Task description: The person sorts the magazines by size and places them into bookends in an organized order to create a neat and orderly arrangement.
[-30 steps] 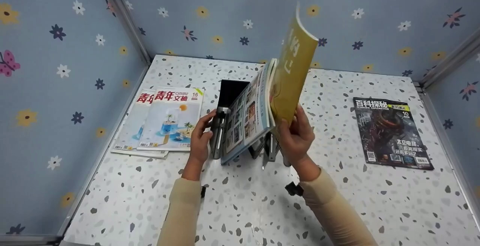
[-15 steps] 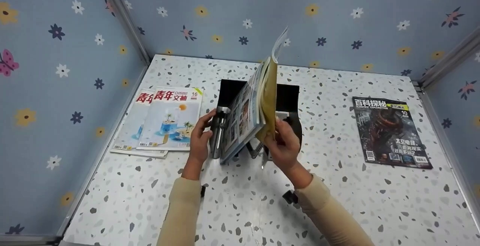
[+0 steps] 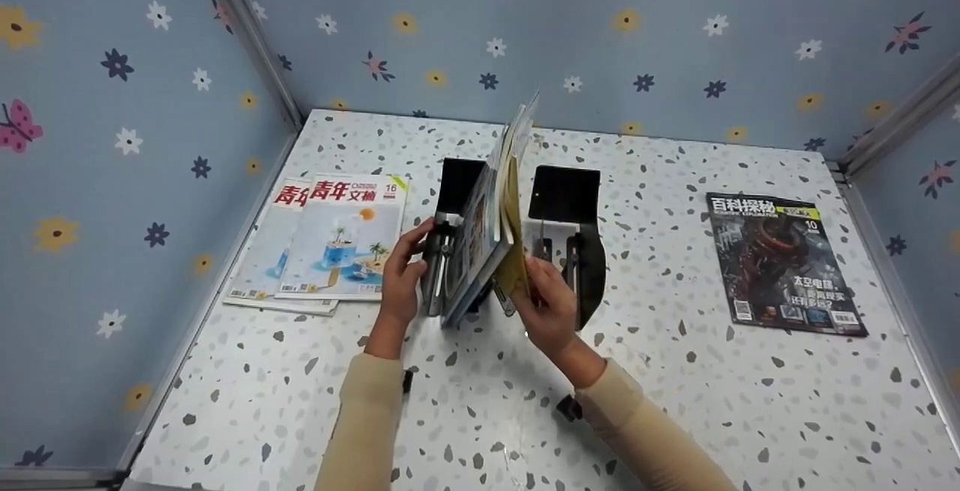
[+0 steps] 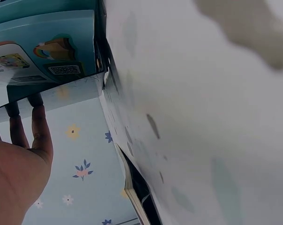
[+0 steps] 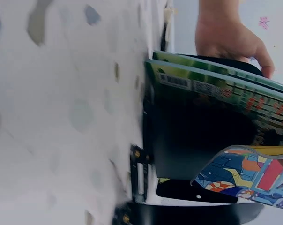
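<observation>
1. At the far left, two overlapping white magazines point(image 3: 341, 244) are laid flat on the speckled table point(image 3: 480, 416), with the upper one shifted toward the right.
2. The left forearm, covered by a beige sleeve point(image 3: 360, 423), is extended forward from the lower edge of the head view, and its wrist is kept nearly in line with it.
3. The left hand point(image 3: 403, 277) is set against the outer side of the left end panel point(image 3: 437, 273) of a black stand. Its fingers are spread a little and loosely bent; the panel is touched rather than clasped.
4. Just right of that panel, several magazines point(image 3: 478, 240) are stood on edge as a bundle in the stand's left half. Green covers with a barcode are shown by the right wrist view. Whether the bundle leans cannot be told for certain.
5. On the bundle's right side, a yellow-covered magazine point(image 3: 512, 229) is placed, its cover bowed.
6. The right hand point(image 3: 553, 307) is brought in from the lower right, angled toward the left, with the sleeved forearm slanted behind it. The lower near part of the yellow-covered magazine is pinched between thumb and fingers.
7. Beyond the right hand, the stand's right half point(image 3: 564, 193) is left exposed, with its end panel upright.
8. At the far right, a dark magazine point(image 3: 784, 266) is laid flat, well apart from both hands.
</observation>
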`<state>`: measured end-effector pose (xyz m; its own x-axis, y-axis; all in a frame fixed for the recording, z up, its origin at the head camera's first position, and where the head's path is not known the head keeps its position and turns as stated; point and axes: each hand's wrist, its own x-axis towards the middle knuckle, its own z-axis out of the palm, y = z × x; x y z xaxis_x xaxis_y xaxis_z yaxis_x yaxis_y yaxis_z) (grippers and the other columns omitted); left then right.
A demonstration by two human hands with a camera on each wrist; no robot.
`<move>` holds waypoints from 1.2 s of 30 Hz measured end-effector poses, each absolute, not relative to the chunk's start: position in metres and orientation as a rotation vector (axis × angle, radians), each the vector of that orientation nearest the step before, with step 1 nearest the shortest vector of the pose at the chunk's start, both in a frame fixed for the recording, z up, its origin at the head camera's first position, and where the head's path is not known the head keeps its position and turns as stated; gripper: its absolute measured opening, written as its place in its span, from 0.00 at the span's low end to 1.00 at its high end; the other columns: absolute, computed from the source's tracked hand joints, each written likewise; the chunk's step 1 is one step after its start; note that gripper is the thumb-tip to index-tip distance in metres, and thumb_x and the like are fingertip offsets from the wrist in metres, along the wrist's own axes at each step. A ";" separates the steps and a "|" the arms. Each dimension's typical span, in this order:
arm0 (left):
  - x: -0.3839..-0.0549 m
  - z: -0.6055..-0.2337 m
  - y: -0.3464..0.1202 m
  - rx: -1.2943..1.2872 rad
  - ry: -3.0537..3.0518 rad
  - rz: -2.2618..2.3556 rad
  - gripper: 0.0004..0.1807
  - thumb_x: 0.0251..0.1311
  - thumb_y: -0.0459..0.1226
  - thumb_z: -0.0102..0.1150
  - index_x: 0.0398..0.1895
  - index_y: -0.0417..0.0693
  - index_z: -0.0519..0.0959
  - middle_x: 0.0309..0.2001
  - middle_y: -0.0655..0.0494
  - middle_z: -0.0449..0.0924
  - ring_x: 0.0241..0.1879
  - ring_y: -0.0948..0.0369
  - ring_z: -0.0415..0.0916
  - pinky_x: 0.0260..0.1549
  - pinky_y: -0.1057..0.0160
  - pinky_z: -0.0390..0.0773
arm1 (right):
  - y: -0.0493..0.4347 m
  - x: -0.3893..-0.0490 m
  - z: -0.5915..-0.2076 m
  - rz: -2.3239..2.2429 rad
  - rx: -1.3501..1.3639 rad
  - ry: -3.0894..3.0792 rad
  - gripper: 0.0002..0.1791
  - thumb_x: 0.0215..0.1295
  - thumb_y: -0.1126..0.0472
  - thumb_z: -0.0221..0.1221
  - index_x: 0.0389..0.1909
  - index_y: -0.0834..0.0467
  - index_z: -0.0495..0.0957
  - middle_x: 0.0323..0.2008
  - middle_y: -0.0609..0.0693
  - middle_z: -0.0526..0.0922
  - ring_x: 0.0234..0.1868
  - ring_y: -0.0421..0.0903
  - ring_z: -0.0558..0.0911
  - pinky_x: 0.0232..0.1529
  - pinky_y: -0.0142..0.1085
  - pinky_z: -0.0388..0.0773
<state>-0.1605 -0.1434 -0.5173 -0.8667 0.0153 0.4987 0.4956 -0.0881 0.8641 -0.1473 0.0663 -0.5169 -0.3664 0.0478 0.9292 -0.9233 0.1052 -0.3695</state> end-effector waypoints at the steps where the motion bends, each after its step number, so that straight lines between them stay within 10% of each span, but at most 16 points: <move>1: -0.160 -0.517 -0.144 -0.556 -1.860 -2.021 0.34 0.59 0.48 0.45 0.57 0.27 0.60 0.59 0.32 0.58 0.49 0.58 0.67 0.40 0.65 0.71 | 0.065 -0.147 -0.519 1.417 0.896 -1.503 0.31 0.44 0.79 0.54 0.55 0.61 0.70 0.38 0.66 0.76 0.17 0.39 0.63 0.18 0.28 0.62; 20: -0.161 -0.518 -0.144 -0.546 -1.900 -1.979 0.26 0.55 0.34 0.39 0.57 0.28 0.61 0.59 0.33 0.60 0.49 0.58 0.66 0.43 0.65 0.69 | 0.053 -0.129 -0.518 1.534 0.747 -1.648 0.30 0.38 0.88 0.52 0.49 0.75 0.68 0.40 0.70 0.75 0.28 0.56 0.78 0.24 0.33 0.75; 36: -0.162 -0.519 -0.143 -0.589 -1.887 -1.943 0.27 0.57 0.38 0.41 0.57 0.27 0.61 0.59 0.33 0.60 0.48 0.57 0.67 0.43 0.61 0.69 | 0.056 -0.115 -0.511 1.669 0.574 -1.869 0.34 0.48 0.79 0.54 0.60 0.66 0.60 0.50 0.59 0.75 0.35 0.45 0.81 0.24 0.33 0.76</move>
<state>-0.1619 -0.1431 -0.5188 -0.8453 0.0259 0.5337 0.5327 -0.0371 0.8455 -0.1149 0.0565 -0.5115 -0.7496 0.0518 0.6599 -0.6499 0.1315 -0.7485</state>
